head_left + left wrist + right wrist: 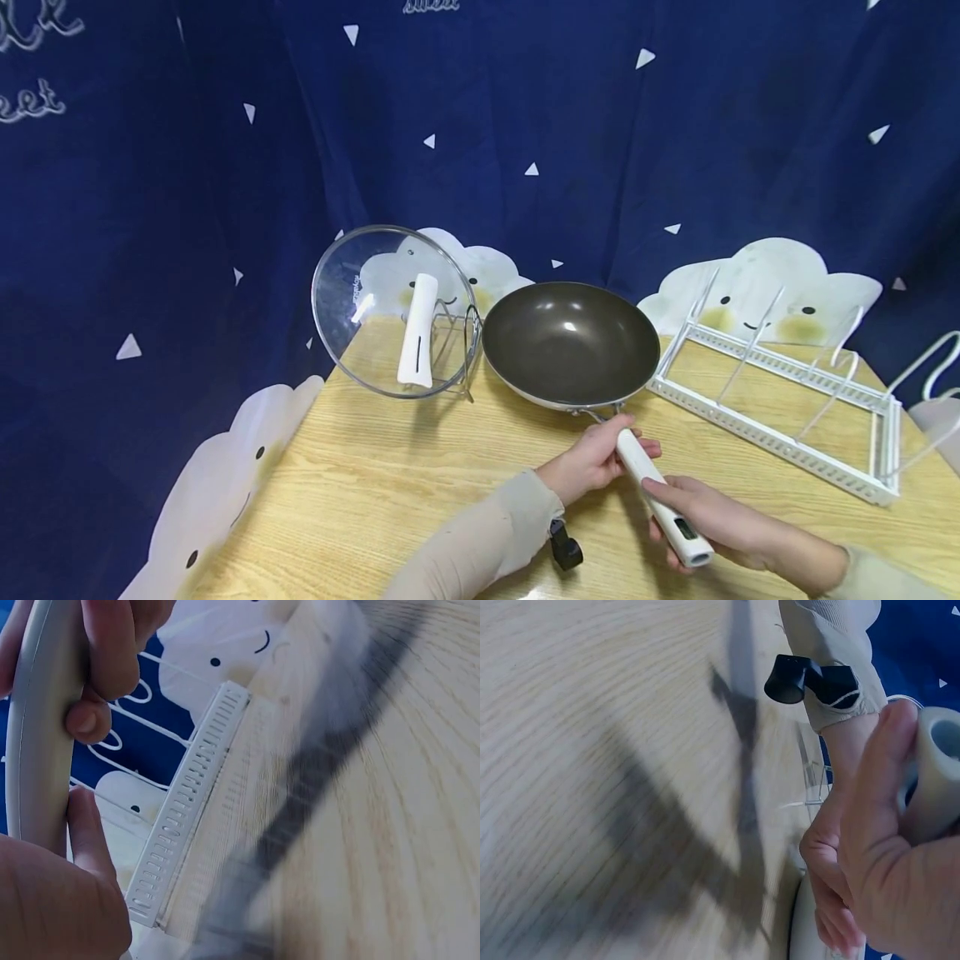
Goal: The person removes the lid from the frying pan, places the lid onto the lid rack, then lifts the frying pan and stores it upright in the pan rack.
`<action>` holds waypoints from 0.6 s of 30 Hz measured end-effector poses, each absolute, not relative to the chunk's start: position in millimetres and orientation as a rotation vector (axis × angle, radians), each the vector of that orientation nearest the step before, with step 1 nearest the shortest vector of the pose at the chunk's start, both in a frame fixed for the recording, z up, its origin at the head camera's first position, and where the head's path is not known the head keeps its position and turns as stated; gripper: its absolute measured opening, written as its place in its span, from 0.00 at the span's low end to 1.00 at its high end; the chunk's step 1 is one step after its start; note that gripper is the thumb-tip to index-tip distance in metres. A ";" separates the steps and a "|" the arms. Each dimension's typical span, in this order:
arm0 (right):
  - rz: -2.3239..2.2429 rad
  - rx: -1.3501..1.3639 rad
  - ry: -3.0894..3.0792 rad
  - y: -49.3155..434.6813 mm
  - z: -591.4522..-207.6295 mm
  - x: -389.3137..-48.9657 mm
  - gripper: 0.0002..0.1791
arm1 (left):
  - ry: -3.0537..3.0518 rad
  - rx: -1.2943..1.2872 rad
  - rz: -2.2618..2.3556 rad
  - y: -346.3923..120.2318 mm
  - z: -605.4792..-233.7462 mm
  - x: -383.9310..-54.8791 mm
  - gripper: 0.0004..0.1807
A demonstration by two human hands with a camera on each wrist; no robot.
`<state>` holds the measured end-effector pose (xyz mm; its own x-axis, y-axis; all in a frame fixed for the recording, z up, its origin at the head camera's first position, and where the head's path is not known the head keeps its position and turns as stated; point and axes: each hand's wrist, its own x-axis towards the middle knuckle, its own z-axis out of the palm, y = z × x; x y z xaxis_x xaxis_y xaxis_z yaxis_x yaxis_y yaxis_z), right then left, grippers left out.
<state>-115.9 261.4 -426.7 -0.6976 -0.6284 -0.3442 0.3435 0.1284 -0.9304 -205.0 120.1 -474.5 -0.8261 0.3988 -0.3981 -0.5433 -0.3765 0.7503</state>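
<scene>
A wok [570,342] with a dark inside and a white handle [637,457] is held by both hands, its bowl away from the person. My left hand [592,457] holds the handle close to the bowl, with fingertips showing past its far side. Near the handle's end, my right hand [701,512] grips it, thumb on top and fingers beneath; a small dark window shows there. The left wrist view has the handle [45,735] close up, above the table. In the right wrist view, the handle's hollow end [945,739] points at the camera. The wok's underside is hidden.
Left of the wok, a glass lid [360,350] with a white grip stands tilted in a wire stand [468,354]. A white rack [780,446] with upright wire dividers lies on the wooden table [360,483] at right. Behind hangs a blue curtain [480,100].
</scene>
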 end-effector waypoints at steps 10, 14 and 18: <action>-1.665 -0.284 1.711 260.1 -429.9 -113.7 0.21 | 1.355 -0.276 2.195 125.6 -477.8 -206.1 0.12; -1.662 -0.298 1.719 260.4 -429.6 -114.1 0.20 | 1.363 -0.285 2.190 125.1 -478.5 -207.2 0.18; -1.659 -0.298 1.728 259.7 -428.5 -114.9 0.20 | 1.364 -0.285 2.189 124.1 -478.2 -208.1 0.17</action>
<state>-114.9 259.7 -428.5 -0.7201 -0.6115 -0.3279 0.3028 0.1483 -0.9415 -208.1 124.1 -478.2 -0.8320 0.3315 -0.4449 -0.5455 -0.3421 0.7652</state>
